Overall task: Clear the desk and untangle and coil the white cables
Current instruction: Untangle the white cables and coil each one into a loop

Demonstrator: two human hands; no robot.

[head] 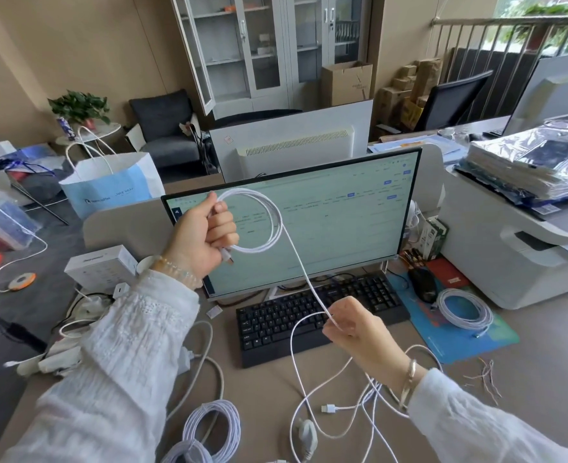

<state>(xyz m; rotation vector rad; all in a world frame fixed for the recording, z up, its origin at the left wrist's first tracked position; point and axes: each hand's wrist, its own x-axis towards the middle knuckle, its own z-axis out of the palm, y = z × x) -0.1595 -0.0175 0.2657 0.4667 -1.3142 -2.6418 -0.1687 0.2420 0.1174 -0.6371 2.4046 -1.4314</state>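
Nearest the viewer, in front of the keyboard (316, 315), two finished white coils (214, 426) lie on the desk (543, 379), and to their right loose white cable (352, 409) sprawls in tangled loops with a plug end among them. Just right of the keyboard's front edge, the right hand (359, 329) pinches the running strand between thumb and fingers, feeding it upward. Right of the keyboard, a third coil (464, 307) rests on the blue mat (459, 339) beside the mouse (422, 284). Above and behind the keyboard, in front of the monitor (326, 228), the left hand (202, 235) is clenched around a few gathered turns of the cable loop (259, 222), connector poking out below the fist. The coiling step looks partly done: the next move likely calls for sliding the right hand down the strand, freeing it from the tangle, and laying another even turn into the left fist.
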